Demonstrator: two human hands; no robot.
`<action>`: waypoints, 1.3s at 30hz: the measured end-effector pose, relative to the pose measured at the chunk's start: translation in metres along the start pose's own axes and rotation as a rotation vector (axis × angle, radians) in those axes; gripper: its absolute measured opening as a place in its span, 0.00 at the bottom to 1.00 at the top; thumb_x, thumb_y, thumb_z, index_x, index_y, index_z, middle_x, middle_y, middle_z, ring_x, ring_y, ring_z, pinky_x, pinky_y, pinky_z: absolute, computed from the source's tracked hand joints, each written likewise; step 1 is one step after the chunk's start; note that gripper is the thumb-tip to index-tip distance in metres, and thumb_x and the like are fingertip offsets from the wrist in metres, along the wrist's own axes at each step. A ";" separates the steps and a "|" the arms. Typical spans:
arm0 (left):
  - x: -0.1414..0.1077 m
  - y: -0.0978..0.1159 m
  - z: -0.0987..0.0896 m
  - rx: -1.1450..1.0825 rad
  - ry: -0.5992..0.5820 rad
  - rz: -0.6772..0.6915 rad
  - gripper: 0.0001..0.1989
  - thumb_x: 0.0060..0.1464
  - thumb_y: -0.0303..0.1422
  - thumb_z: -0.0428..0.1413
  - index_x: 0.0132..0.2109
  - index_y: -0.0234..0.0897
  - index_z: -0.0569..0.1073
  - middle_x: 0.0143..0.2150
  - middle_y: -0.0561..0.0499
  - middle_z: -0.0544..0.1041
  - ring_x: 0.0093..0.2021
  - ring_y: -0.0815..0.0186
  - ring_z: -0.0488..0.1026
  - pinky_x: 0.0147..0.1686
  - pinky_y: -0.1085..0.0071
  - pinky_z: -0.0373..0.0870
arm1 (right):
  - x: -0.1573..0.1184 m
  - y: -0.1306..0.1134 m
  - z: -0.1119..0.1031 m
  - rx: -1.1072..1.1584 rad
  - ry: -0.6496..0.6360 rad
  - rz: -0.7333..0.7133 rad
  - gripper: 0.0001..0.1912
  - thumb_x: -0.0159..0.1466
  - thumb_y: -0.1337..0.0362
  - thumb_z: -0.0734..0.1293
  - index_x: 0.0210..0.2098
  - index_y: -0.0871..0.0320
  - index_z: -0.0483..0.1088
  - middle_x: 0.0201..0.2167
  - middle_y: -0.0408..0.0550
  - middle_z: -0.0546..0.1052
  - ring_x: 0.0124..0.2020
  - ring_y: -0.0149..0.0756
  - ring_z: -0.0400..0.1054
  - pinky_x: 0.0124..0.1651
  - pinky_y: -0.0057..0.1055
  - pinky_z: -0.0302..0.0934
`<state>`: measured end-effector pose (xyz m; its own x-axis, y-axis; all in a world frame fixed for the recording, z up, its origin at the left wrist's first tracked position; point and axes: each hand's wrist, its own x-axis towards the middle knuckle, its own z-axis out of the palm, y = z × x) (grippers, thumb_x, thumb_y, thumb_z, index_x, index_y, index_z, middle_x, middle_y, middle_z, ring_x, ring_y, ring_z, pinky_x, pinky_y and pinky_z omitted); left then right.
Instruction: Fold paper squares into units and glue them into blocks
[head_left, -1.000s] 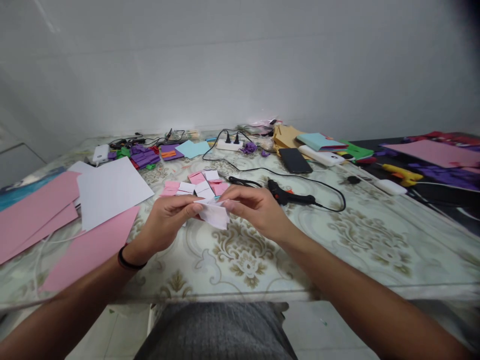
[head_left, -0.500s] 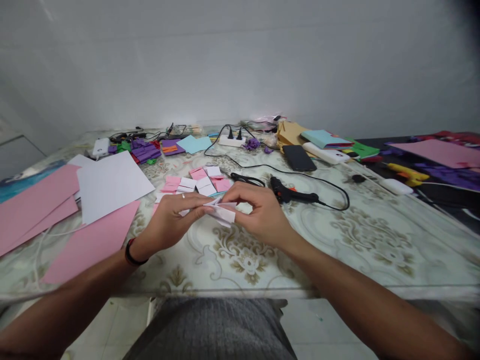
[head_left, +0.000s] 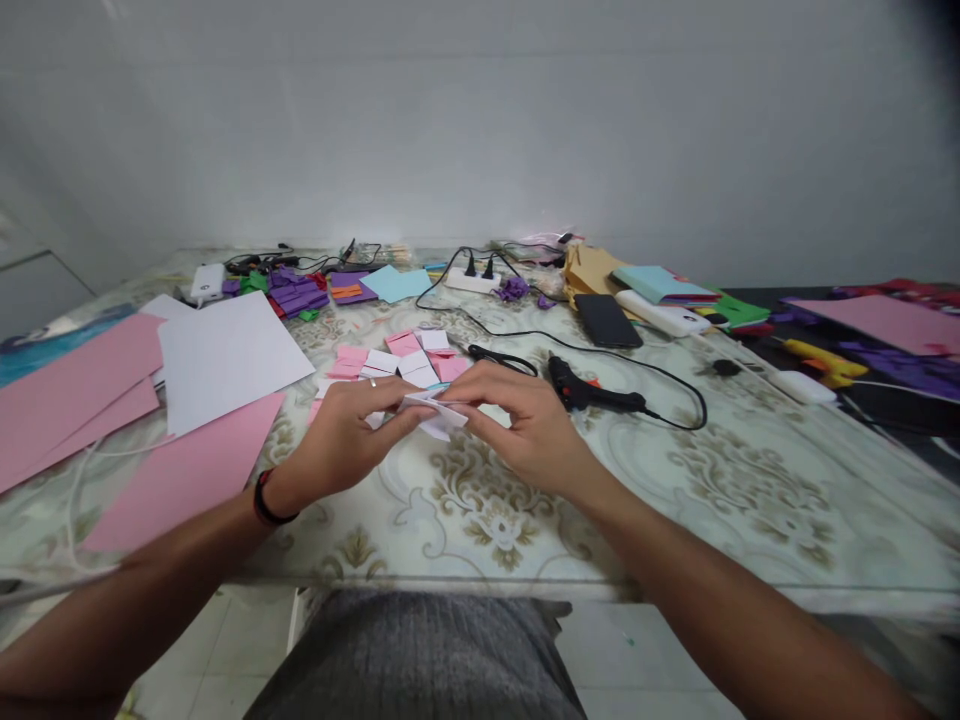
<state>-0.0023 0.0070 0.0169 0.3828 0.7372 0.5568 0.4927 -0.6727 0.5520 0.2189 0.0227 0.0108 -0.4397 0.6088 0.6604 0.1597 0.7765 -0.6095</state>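
Observation:
Between my two hands a small folded white paper (head_left: 436, 412) is held above the flowered tabletop. My left hand (head_left: 346, 430) pinches its left side between thumb and fingers. On the right side, my right hand (head_left: 517, 420) grips it with thumb and bent fingers. Just behind the hands lie several small folded pink and white papers (head_left: 416, 368). Black scissors (head_left: 502, 360) lie behind my right hand, partly hidden by it. A black glue gun (head_left: 592, 388) rests to the right of that hand.
Large pink sheets (head_left: 191, 475) and a white sheet (head_left: 229, 362) lie at left. Farther back are purple strips (head_left: 294, 292), a power strip (head_left: 472, 280) with cables and a black phone (head_left: 607, 320). A yellow glue gun (head_left: 823, 362) is at far right.
The white paper is tilted differently, now seen more edge-on, with its lower flap less spread. Both hands still hold it. The view has shifted slightly.

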 end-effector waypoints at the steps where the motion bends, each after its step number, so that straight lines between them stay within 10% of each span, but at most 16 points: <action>1: 0.000 -0.001 0.000 0.006 0.001 -0.004 0.08 0.65 0.35 0.59 0.42 0.39 0.84 0.38 0.49 0.86 0.34 0.66 0.79 0.36 0.74 0.72 | 0.000 0.000 0.000 0.011 0.018 0.039 0.06 0.70 0.65 0.68 0.41 0.54 0.79 0.37 0.49 0.81 0.39 0.37 0.74 0.42 0.34 0.69; 11: 0.000 -0.001 0.001 0.032 -0.054 0.042 0.09 0.66 0.33 0.57 0.38 0.37 0.80 0.32 0.51 0.82 0.30 0.68 0.74 0.32 0.73 0.66 | 0.000 -0.002 0.000 0.042 -0.013 0.092 0.05 0.68 0.61 0.70 0.41 0.55 0.78 0.37 0.48 0.80 0.37 0.35 0.73 0.40 0.32 0.68; 24: 0.003 0.002 -0.002 -0.394 -0.152 -0.263 0.13 0.62 0.41 0.62 0.38 0.35 0.78 0.33 0.49 0.82 0.32 0.64 0.78 0.32 0.72 0.73 | 0.000 0.004 -0.001 0.375 0.026 0.405 0.18 0.63 0.50 0.74 0.29 0.58 0.71 0.26 0.42 0.71 0.27 0.31 0.68 0.31 0.29 0.63; 32: 0.006 0.002 -0.001 -0.555 -0.115 -0.393 0.12 0.56 0.35 0.65 0.46 0.35 0.76 0.29 0.53 0.78 0.28 0.66 0.79 0.29 0.73 0.78 | -0.004 0.002 0.003 0.139 -0.017 0.228 0.16 0.67 0.63 0.71 0.54 0.52 0.72 0.44 0.46 0.77 0.37 0.33 0.73 0.43 0.32 0.71; 39: 0.002 -0.002 -0.001 -0.679 -0.096 -0.345 0.17 0.58 0.36 0.64 0.52 0.38 0.70 0.33 0.54 0.76 0.31 0.68 0.75 0.33 0.71 0.78 | -0.001 -0.004 0.000 0.071 -0.066 0.196 0.08 0.67 0.63 0.71 0.47 0.53 0.76 0.44 0.47 0.81 0.36 0.34 0.74 0.43 0.32 0.72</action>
<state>-0.0035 0.0103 0.0177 0.3758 0.8938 0.2448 0.0201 -0.2719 0.9621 0.2182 0.0195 0.0124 -0.4635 0.7335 0.4971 0.1867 0.6293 -0.7544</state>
